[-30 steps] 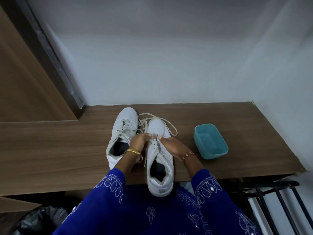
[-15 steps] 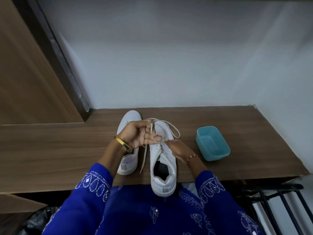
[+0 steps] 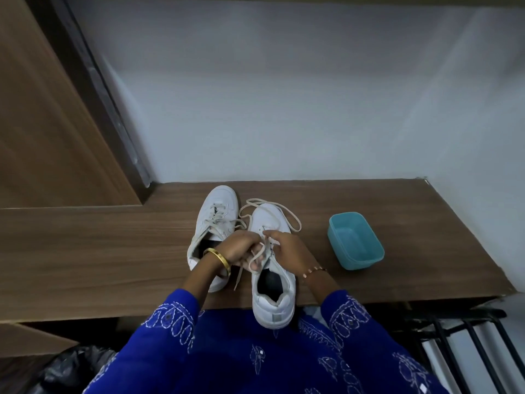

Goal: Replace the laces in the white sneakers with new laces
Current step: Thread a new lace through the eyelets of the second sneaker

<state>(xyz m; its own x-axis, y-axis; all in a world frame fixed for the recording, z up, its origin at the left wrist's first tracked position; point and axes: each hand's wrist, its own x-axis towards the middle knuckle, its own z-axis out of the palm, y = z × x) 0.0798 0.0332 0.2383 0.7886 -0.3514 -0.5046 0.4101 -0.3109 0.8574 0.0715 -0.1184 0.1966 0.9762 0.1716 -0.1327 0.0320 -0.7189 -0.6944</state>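
Note:
Two white sneakers stand side by side on the brown wooden counter (image 3: pixel 113 245), toes pointing away from me. The left sneaker (image 3: pixel 214 223) is laced. The right sneaker (image 3: pixel 272 297) overhangs the front edge with its heel, and a loose off-white lace (image 3: pixel 289 217) loops around its toe. My left hand (image 3: pixel 241 250) grips a strand of that lace over the sneaker's eyelets; the strand's end hangs down between the shoes. My right hand (image 3: pixel 287 248) pinches the lace at the eyelets, close beside my left hand.
An empty teal plastic tub (image 3: pixel 355 243) sits on the counter to the right of the shoes. A wooden door panel (image 3: pixel 51 123) rises at the left, a pale wall behind. A black metal rack (image 3: pixel 468 336) stands below right, a black bag (image 3: pixel 71 371) below left.
My left hand has come down from its raised pull and moved right, toward the right sneaker's eyelets. The left sneaker is uncovered again. My right hand stays at the eyelets.

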